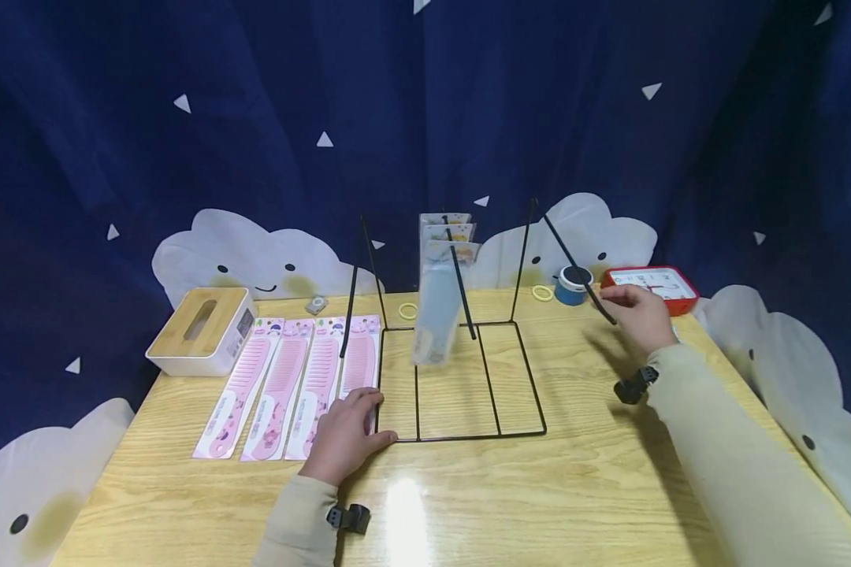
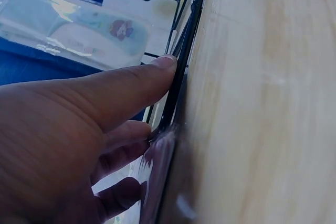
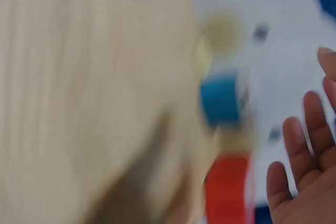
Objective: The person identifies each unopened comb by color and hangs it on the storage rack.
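Observation:
A black wire display rack stands on the wooden table, three prongs slanting from its upper part. On the middle prong hang three clear packets, at least the front one pale blue inside. My left hand grips the rack's base at the front left corner; in the left wrist view the thumb presses the black wire. Packaged pink combs lie in a row left of the rack, partly under that hand. My right hand is beside the right prong's tip; its loosely spread fingers hold nothing in the right wrist view.
A tissue box with a wooden lid stands at the back left, a small grey object nearby. Along the back are yellow rings, a blue jar and a red-framed clock. A dark blue curtain hangs behind.

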The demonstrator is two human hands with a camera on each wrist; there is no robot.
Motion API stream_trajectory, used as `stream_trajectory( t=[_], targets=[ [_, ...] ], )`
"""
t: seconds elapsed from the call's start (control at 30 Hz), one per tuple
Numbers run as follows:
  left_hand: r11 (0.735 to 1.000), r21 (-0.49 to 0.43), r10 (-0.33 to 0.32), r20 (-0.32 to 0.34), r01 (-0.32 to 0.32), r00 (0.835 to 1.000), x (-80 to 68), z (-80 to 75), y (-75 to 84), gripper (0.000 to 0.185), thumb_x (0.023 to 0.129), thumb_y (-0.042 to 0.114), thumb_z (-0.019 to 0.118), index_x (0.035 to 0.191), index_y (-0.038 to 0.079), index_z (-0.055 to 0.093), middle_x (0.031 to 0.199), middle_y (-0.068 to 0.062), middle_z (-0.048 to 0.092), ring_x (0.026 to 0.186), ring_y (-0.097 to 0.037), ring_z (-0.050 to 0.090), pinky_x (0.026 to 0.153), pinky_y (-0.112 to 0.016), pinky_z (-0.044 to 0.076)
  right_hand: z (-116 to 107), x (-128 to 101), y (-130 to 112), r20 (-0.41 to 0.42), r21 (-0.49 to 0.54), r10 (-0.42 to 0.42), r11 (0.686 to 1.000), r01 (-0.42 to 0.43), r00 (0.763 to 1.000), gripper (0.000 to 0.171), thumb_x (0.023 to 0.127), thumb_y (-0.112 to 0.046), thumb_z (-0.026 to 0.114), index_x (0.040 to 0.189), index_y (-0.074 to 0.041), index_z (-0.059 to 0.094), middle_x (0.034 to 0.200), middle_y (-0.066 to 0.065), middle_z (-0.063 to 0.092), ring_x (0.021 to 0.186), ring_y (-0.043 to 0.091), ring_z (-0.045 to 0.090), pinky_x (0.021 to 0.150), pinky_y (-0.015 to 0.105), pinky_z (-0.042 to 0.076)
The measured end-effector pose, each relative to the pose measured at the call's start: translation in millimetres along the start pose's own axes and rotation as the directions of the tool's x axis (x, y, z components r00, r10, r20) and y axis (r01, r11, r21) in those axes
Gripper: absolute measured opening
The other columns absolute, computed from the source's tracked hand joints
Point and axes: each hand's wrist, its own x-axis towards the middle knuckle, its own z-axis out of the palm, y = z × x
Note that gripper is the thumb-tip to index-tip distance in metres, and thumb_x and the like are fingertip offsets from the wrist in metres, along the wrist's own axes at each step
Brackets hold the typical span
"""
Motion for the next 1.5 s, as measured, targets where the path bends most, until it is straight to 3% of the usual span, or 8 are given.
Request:
stream_trajectory(
  t=[0.27, 0.53, 0.7, 0.87, 1.0, 1.1, 1.27, 1.5],
  targets=[
    [1.0, -0.011, 0.002, 0.013, -0.002, 1.0, -2.2, 2.1, -1.2, 0.066, 0.077, 0.039, 0.086, 0.13, 0.006, 0.065, 0.138, -0.008, 0.059, 0.113, -0.034, 0.059, 0.093, -0.054, 0.047, -37.2, -11.7, 76.6, -0.018, -0.275, 0.204, 0.94, -0.201, 0.979, 0.056, 0.095, -0.036, 0.064, 0.131, 0.007, 0.055, 0.131, 0.035, 0.052, 0.114, 0.05, 0.05, 0.091, 0.06, 0.041],
    [1.0, -0.01, 0.022, 0.01, -0.022, 1.0, -2.8, 4.1, 0.7, 0.064, 0.078, 0.039, 0.085, 0.129, 0.005, 0.065, 0.139, -0.009, 0.059, 0.11, -0.033, 0.059, 0.09, -0.052, 0.047, -57.3, -19.3, 95.5, 0.094, -0.498, 0.427, 0.803, -0.329, 0.899, 0.091, 0.089, -0.045, 0.066, 0.145, 0.016, 0.028, 0.139, 0.042, 0.039, 0.118, 0.055, 0.045, 0.095, 0.064, 0.039],
    [1.0, -0.012, 0.023, -0.005, -0.023, 1.0, -1.1, 1.8, 2.4, 0.065, 0.077, 0.037, 0.086, 0.129, 0.005, 0.064, 0.138, -0.009, 0.059, 0.112, -0.035, 0.058, 0.092, -0.054, 0.047, -62.9, -15.0, 99.9, 0.14, -0.525, 0.408, 0.803, -0.281, 0.902, 0.087, 0.088, -0.041, 0.068, 0.137, 0.022, 0.035, 0.133, 0.044, 0.042, 0.109, 0.052, 0.05, 0.093, 0.061, 0.043],
    [1.0, -0.014, 0.027, -0.004, -0.027, 1.0, -0.5, 1.2, 2.3, 0.065, 0.078, 0.037, 0.086, 0.13, 0.005, 0.064, 0.138, -0.009, 0.059, 0.113, -0.036, 0.059, 0.093, -0.054, 0.046, -56.6, -16.0, 90.7, 0.099, -0.465, 0.369, 0.838, -0.285, 0.924, 0.047, 0.097, -0.026, 0.057, 0.123, 0.014, 0.054, 0.118, 0.034, 0.058, 0.096, 0.044, 0.054, 0.082, 0.055, 0.047],
    [1.0, -0.01, 0.026, -0.005, -0.026, 1.0, -0.4, 1.2, 0.7, 0.064, 0.078, 0.037, 0.086, 0.129, 0.005, 0.065, 0.138, -0.009, 0.059, 0.112, -0.035, 0.059, 0.092, -0.053, 0.047, -40.2, -13.4, 69.0, 0.046, -0.383, 0.164, 0.914, -0.135, 0.985, 0.027, 0.098, -0.018, 0.054, 0.105, 0.007, 0.062, 0.096, 0.024, 0.063, 0.083, 0.036, 0.055, 0.07, 0.044, 0.043],
    [1.0, 0.001, 0.021, -0.008, -0.021, 1.0, -1.1, 1.4, -0.9, 0.064, 0.078, 0.038, 0.086, 0.129, 0.005, 0.065, 0.138, -0.009, 0.059, 0.11, -0.034, 0.059, 0.09, -0.052, 0.048, -23.2, -12.8, 35.5, 0.036, -0.281, 0.015, 0.96, -0.004, 0.999, 0.021, 0.098, -0.014, 0.058, 0.1, 0.006, 0.064, 0.087, 0.019, 0.063, 0.078, 0.031, 0.053, 0.067, 0.037, 0.039],
    [1.0, -0.001, 0.018, 0.001, -0.018, 1.0, -2.2, 2.3, -2.3, 0.064, 0.078, 0.038, 0.085, 0.129, 0.005, 0.065, 0.138, -0.01, 0.059, 0.11, -0.034, 0.059, 0.091, -0.053, 0.047, 5.0, -36.6, -44.7, 0.062, -0.131, -0.117, 0.984, 0.124, 0.991, 0.018, 0.099, -0.016, 0.062, 0.102, 0.002, 0.065, 0.089, 0.015, 0.065, 0.078, 0.024, 0.051, 0.067, 0.03, 0.039],
    [1.0, 0.0, 0.021, -0.008, -0.021, 1.0, -0.5, 1.5, -2.3, 0.064, 0.078, 0.038, 0.086, 0.129, 0.005, 0.065, 0.138, -0.009, 0.059, 0.11, -0.033, 0.059, 0.09, -0.052, 0.048, 30.6, -99.4, -147.6, 0.089, 0.127, -0.314, 0.945, 0.302, 0.945, 0.005, 0.095, -0.01, 0.069, 0.098, -0.006, 0.069, 0.091, 0.005, 0.07, 0.072, 0.016, 0.059, 0.062, 0.02, 0.048]
  ],
)
